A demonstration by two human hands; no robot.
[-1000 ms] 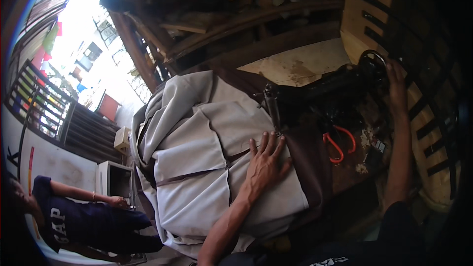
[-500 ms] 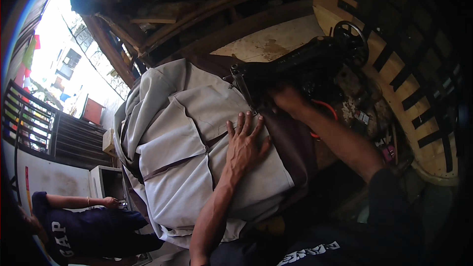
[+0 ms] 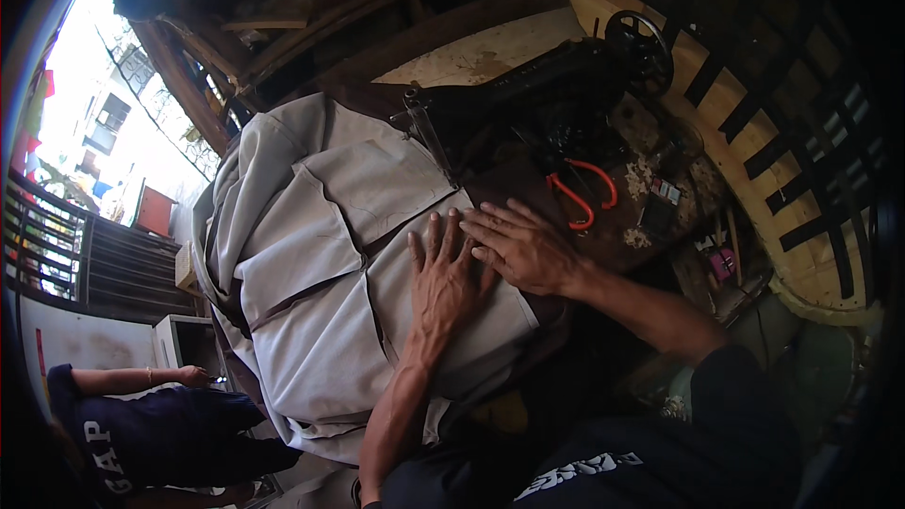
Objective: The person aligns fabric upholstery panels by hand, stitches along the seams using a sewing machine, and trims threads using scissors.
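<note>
A large light-grey fabric cover [image 3: 311, 320] with dark brown seams and a brown underside lies bunched over the sewing table. My left hand [image 3: 443, 278] rests flat on it, fingers spread, just in front of the needle area. My right hand [image 3: 518, 250] lies beside it with fingers stretched out, pressing on the cloth edge and touching or nearly touching the left fingers. Beyond both hands stands a black sewing machine [image 3: 537, 85], its presser bar [image 3: 432, 146] coming down onto the fabric's edge. Neither hand grasps anything.
Orange-handled scissors [image 3: 584, 193] lie on the worn machine table, near a small packet [image 3: 665, 190] and scraps. A handwheel [image 3: 639, 52] sits at the machine's right end. A wooden frame with black straps [image 3: 754, 151] stands at right. Another person [image 3: 170, 434] is at lower left.
My right hand has come out from under the machine arm toward me and now lies beside the left hand. The orange scissor handles show more fully. The whole view has shifted slightly.
</note>
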